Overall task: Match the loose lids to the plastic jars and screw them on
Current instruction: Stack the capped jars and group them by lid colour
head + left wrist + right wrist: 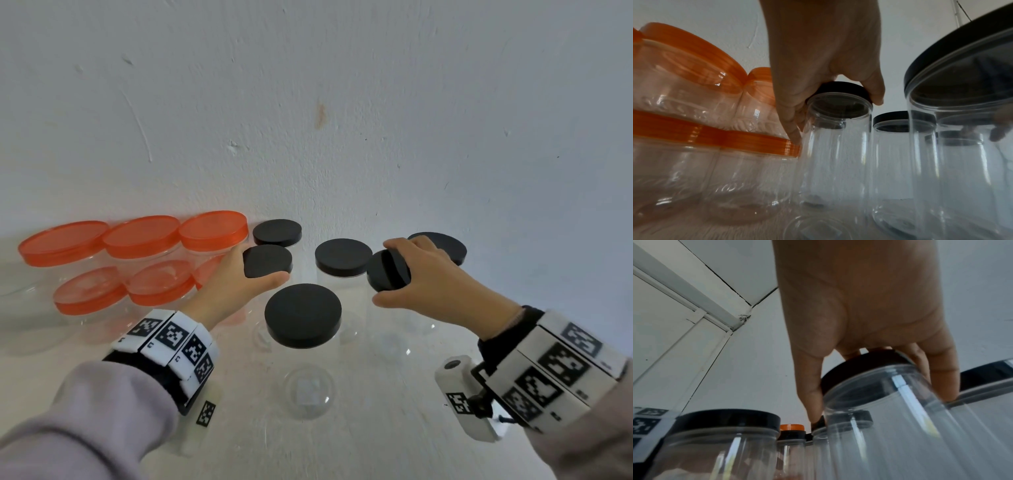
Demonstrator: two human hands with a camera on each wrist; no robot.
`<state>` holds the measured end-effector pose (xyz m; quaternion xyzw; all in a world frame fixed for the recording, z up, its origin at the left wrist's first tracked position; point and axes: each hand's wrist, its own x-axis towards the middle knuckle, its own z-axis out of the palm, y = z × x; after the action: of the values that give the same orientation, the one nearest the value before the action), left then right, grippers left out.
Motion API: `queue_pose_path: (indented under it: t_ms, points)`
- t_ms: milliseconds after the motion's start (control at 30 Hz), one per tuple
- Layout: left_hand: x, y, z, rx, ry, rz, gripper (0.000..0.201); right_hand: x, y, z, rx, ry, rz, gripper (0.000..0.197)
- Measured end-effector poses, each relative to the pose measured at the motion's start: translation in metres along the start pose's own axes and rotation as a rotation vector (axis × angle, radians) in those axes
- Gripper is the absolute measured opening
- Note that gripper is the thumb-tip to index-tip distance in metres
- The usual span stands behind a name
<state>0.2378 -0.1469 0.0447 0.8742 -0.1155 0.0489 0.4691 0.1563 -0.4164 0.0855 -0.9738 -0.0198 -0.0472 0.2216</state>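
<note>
Several clear plastic jars stand against a white wall, some with orange lids (pixel 140 236), some with black lids (pixel 303 315). My left hand (pixel 239 277) grips a black lid (pixel 268 261) on a tall clear jar (pixel 836 146), thumb on its near rim and fingers on the far side. My right hand (pixel 421 274) holds another black lid (pixel 388 270) with fingers curled round it; that lid sits on a clear jar (pixel 900 418) which leans over in the right wrist view.
Orange-lidded jars (pixel 684 113) crowd the left in two rows, touching my left fingers. More black-lidded jars (pixel 343 257) stand between and behind the hands, one at the far right (pixel 442 245). The wall (pixel 342 120) rises right behind them.
</note>
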Motion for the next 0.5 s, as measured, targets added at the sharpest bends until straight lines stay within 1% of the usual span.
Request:
queue_pose_path:
  t_ms: [167,267,400,500]
  points:
    - [0.001,0.000,-0.001,0.004,0.005,-0.012,0.071,0.003,0.001,0.007,-0.011,-0.025,0.014,0.085]
    - [0.001,-0.001,0.000,0.018,-0.002,-0.027,0.074,0.002,0.001,0.005,-0.001,-0.055,-0.007,0.086]
    - [0.000,0.000,-0.001,0.021,-0.006,-0.018,0.073,-0.001,-0.006,0.007,0.048,-0.118,-0.088,0.090]
    - [-0.002,0.003,0.000,0.015,-0.001,-0.005,0.066,-0.003,-0.013,0.013,0.076,-0.147,-0.158,0.092]
